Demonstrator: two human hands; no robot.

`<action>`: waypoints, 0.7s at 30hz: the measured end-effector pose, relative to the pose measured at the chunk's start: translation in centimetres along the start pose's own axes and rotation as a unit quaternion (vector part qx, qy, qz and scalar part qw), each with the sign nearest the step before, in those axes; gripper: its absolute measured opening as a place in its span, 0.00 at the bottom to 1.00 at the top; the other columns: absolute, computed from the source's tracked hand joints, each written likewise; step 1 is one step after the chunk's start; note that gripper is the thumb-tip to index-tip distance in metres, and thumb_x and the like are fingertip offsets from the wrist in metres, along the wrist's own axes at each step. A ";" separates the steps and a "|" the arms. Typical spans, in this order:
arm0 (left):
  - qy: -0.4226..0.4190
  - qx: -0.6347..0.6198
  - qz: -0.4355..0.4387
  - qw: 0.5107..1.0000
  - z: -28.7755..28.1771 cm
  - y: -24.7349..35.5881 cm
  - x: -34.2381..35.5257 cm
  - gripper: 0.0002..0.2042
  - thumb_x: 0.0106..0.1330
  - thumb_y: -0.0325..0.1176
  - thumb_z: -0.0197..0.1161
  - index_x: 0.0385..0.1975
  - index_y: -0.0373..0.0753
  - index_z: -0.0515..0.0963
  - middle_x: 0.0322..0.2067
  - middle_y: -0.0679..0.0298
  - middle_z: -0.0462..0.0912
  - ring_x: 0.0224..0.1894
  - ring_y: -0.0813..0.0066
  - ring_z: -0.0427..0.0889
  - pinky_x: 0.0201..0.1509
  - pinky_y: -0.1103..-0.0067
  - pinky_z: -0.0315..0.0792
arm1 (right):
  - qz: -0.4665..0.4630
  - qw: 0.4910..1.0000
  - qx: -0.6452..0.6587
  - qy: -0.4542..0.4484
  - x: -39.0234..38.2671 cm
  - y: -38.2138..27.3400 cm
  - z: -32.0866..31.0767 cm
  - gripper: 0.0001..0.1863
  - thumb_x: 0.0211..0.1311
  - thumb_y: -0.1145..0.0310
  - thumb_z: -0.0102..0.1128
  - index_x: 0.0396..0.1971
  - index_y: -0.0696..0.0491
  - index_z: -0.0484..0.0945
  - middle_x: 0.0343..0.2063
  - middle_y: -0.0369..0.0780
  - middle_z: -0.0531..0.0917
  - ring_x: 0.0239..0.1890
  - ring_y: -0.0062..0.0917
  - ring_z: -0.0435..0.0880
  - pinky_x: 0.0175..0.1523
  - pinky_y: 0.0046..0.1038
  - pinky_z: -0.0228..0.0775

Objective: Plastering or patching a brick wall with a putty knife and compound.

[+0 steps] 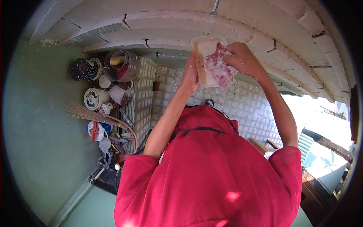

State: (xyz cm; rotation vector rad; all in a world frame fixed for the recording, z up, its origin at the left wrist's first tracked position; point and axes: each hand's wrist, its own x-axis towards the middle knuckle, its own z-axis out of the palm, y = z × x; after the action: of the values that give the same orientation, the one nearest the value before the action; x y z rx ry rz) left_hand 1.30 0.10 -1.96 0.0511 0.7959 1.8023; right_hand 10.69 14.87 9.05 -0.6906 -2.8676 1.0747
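tray [206, 46] at 12 o'clock | left hand [190, 73] clasps 9 o'clock side, seemingly for steadiness | right hand [242, 58] pinches cloth [220, 69]

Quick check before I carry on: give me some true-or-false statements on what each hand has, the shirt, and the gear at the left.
1. The left hand grips the pale tray at its side. True.
2. The right hand is empty. False: it holds a red cloth patched with white.
3. The cloth is well apart from the tray, off to its left. False: it is at the tray, overlapping it in the view.
4. A twig broom is among the buckets at the left. True.
5. The person's shirt is green. False: it is red.
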 end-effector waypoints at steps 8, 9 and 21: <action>-0.005 -0.005 0.003 1.000 0.8 -0.8 0.4 0.29 0.71 0.55 0.36 0.63 0.38 0.58 0.58 0.58 0.69 0.57 0.67 0.72 0.61 0.68 0.68 | -0.009 0.998 0.023 0.061 -0.2 -1.6 -0.4 0.17 0.43 0.65 0.55 0.26 0.66 0.75 0.21 0.56 0.74 0.24 0.44 0.75 0.36 0.36 0.67; -0.003 -0.011 0.009 1.000 1.1 -0.9 0.5 0.29 0.71 0.55 0.36 0.62 0.38 0.59 0.57 0.58 0.69 0.57 0.67 0.72 0.61 0.69 0.68 | -0.005 0.996 0.035 0.076 0.0 -1.3 0.3 0.17 0.43 0.65 0.55 0.26 0.66 0.75 0.21 0.56 0.74 0.24 0.44 0.75 0.36 0.36 0.68; 0.025 0.061 0.001 0.998 0.3 -1.3 0.9 0.28 0.71 0.55 0.39 0.59 0.39 0.63 0.51 0.61 0.73 0.52 0.71 0.75 0.56 0.73 0.71 | -0.090 0.991 -0.100 0.015 0.4 0.2 -3.1 0.15 0.44 0.66 0.54 0.30 0.59 0.78 0.24 0.54 0.77 0.29 0.48 0.77 0.38 0.42 0.69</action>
State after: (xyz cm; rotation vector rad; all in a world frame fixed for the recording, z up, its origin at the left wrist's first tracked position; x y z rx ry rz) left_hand 2.11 1.21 -2.74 0.0866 0.9425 1.7600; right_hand 10.86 17.07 11.24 -0.4353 -2.9694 0.7564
